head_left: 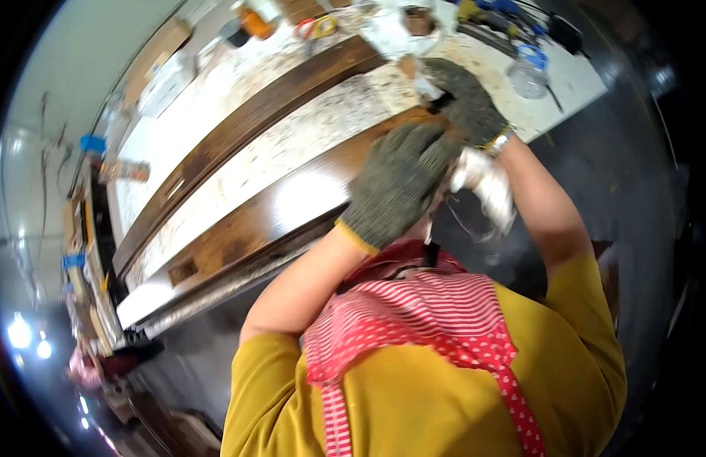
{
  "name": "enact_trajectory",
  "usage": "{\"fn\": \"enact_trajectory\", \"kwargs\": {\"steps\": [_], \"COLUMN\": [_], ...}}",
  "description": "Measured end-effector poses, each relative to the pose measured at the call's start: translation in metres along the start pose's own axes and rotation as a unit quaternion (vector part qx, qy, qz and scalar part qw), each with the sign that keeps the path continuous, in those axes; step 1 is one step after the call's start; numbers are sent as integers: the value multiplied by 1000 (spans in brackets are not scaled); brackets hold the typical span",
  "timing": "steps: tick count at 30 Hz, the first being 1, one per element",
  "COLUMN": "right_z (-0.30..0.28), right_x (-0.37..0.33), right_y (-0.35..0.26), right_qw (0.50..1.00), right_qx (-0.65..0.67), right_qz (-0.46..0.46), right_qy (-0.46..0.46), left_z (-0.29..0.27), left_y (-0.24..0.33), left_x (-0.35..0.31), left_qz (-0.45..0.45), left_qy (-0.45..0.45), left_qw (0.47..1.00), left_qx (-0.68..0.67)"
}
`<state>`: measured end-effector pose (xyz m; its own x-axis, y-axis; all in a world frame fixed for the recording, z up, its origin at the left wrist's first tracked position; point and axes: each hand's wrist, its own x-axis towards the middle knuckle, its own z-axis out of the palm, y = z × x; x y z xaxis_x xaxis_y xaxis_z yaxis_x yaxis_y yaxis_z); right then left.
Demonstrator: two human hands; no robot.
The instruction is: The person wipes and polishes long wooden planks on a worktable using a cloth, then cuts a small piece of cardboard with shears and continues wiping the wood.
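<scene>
A dark brown wooden board [246, 236] with a glossy finish lies along the near edge of the table. My left hand [398, 183], in a dark green knit glove with a yellow cuff, lies flat with fingers stretched over the board's right end. My right hand [467, 99], gloved alike, is curled near that end. By its fingertips shows a small pale piece [427, 85] with a dark patch beside it; its kind is unclear. A blurred white cloth [486, 186] hangs below my right wrist, just off the table edge.
A second, curved dark board [246, 137] lies farther back on the stained white table [581, 91]. Around it are an orange bottle [252, 21], scissors [315, 29], a clear plastic bottle [528, 76], blue-and-black tools [509, 23] and a clear jar [126, 170]. A person [86, 369] is at far left.
</scene>
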<state>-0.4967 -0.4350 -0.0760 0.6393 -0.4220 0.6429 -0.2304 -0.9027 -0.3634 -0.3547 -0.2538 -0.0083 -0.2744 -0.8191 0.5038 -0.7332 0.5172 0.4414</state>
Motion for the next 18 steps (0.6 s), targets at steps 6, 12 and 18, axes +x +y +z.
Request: {"fn": "enact_trajectory", "kwargs": {"steps": [6,12,18], "right_z": [16,14,18], "right_x": [-5,-14,-20], "right_y": [-20,-9,11], "right_qw": [820,958,891], "right_qx": [467,229,360], "right_qz": [328,173,272], "right_qy": [43,13,38], "left_z": [22,-59,-172], "left_y": [-28,-35,-37], "left_x": [-42,-143,-295], "left_qz": [-58,-207,-409], "left_qy": [-30,-11,-8], "left_qw": [989,950,816], "left_qx": [135,232,409]}}
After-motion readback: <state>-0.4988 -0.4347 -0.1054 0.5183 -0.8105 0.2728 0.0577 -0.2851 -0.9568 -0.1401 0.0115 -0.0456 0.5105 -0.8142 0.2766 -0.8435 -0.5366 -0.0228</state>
